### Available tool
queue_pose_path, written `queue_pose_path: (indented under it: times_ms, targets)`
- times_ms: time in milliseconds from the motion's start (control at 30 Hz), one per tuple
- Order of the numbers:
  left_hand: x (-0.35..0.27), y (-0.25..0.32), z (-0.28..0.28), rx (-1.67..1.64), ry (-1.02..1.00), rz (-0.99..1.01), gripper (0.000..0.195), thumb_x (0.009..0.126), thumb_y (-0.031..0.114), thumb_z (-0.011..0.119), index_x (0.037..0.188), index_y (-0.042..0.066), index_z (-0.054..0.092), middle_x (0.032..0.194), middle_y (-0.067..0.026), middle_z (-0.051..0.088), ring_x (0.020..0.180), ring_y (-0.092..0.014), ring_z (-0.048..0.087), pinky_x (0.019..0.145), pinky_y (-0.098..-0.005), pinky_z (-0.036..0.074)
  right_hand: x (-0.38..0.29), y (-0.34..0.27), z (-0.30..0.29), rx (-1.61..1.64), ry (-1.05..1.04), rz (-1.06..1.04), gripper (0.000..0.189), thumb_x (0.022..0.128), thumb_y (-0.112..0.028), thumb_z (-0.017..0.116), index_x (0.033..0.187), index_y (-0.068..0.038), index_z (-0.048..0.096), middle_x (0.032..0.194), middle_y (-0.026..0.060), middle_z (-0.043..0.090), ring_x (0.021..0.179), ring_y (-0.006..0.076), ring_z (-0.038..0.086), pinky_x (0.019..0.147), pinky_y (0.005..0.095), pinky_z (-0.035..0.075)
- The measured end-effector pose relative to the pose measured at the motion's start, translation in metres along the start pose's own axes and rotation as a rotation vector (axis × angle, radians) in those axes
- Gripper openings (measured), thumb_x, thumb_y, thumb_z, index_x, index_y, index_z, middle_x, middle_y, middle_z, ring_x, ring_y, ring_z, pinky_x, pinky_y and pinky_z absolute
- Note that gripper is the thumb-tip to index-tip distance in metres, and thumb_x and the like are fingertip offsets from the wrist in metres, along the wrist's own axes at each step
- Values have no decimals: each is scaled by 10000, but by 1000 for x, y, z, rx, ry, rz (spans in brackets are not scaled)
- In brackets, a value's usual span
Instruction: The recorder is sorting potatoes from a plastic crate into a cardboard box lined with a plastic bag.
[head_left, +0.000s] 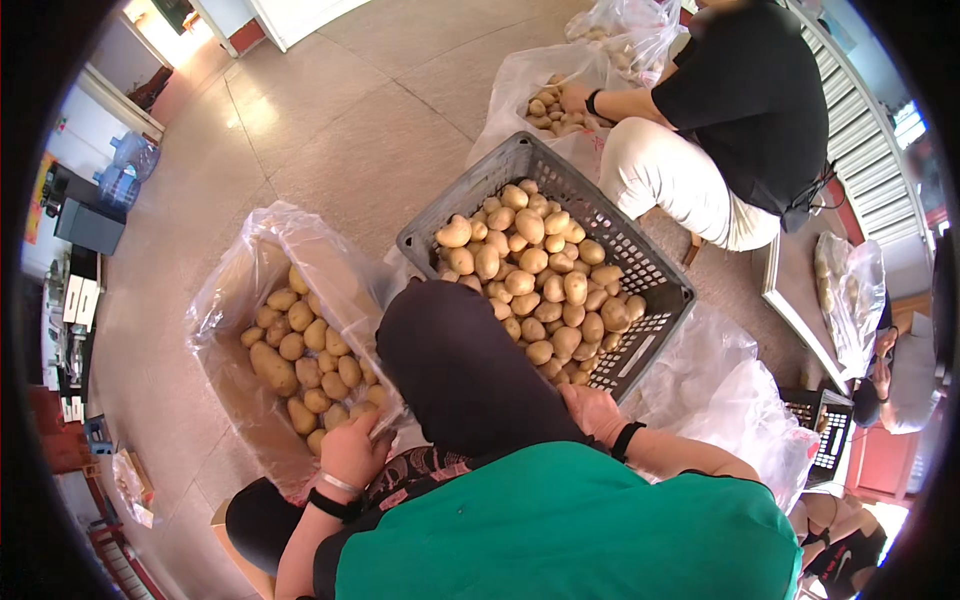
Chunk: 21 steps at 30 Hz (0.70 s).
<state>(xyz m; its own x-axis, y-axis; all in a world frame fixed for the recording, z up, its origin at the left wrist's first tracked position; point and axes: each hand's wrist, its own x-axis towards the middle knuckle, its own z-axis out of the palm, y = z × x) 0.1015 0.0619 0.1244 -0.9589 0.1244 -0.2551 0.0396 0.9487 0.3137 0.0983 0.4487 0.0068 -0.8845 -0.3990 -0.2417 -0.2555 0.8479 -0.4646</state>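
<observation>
My left hand (352, 451) is at the near end of a cardboard box lined with a clear plastic bag (330, 251), beside the potatoes (301, 316) in it. Its fingers are partly hidden, so its grip cannot be told. A black perforated plastic crate (517, 154) full of potatoes (533, 261) stands to the right, beyond my dark-trousered knee. My right hand (592, 411) rests at the crate's near edge, fingertips by the lowest potatoes; whether it holds anything is hidden.
A co-worker in a black shirt (742, 105) sits at upper right, one hand in a plastic bag of potatoes (551, 105). Crumpled clear bags (720, 397) lie right of the crate. More people sit at the far right near a black crate (831, 439). Large water bottles (118, 186) stand far left.
</observation>
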Motion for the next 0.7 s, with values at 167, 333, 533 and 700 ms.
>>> queue_pose_path:
  times_ms: [167, 333, 533, 700]
  targets:
    - [0, -2, 3, -6, 8, -25, 269, 756, 232, 672, 997, 116, 643, 763, -132, 650, 679, -348, 636, 589, -453, 503, 1, -1, -3, 4, -20, 13, 284, 819, -274, 640, 929, -45, 515, 812, 150, 617, 764, 346, 626, 670, 420, 510]
    - [1, -3, 5, 22, -4, -58, 257, 704, 228, 702, 912, 99, 627, 776, -118, 635, 712, -338, 630, 606, -440, 503, 2, -1, -2, 42, -32, 27, 305, 827, -297, 640, 950, -42, 526, 830, 151, 621, 776, 343, 630, 670, 422, 515]
    - [3, 2, 5, 26, 33, -73, 258, 688, 210, 703, 905, 98, 621, 774, -113, 631, 710, -337, 628, 609, -437, 502, 2, 3, 1, 41, 29, -56, 318, 833, -297, 651, 946, -38, 505, 786, 139, 601, 732, 334, 623, 636, 414, 513]
    - [3, 2, 7, -1, 39, -107, 269, 674, 184, 703, 916, 96, 624, 779, -115, 627, 710, -343, 626, 614, -439, 502, 0, 2, 1, 20, -32, -34, 338, 827, -200, 615, 1113, -51, 515, 851, 122, 609, 797, 311, 627, 683, 392, 517]
